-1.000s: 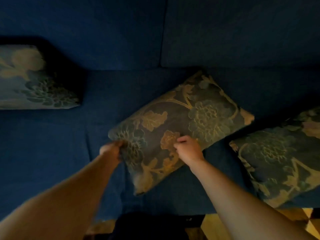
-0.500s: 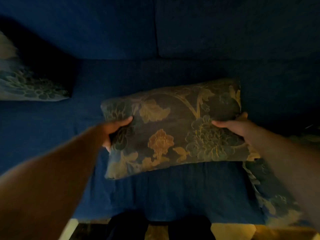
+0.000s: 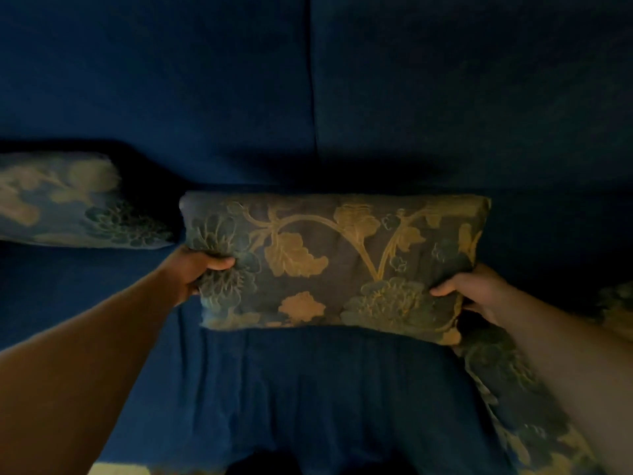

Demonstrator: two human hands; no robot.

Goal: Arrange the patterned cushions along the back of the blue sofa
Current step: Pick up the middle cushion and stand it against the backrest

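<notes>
Cushions with a gold and green flower pattern are what we are handling on the blue sofa. We hold the middle cushion at both short ends, its long side level and its front turned toward us, over the seat and just in front of the backrest; whether its lower edge touches the seat we cannot tell. Our left hand grips the left end, thumb pressed into the front of the fabric and the fingers wrapped behind. Our right hand clasps the right end the same way, thumb on the front. A second cushion sits against the backrest at the far left, close to the held one. A third cushion lies flat on the seat at the right, partly under our right forearm.
</notes>
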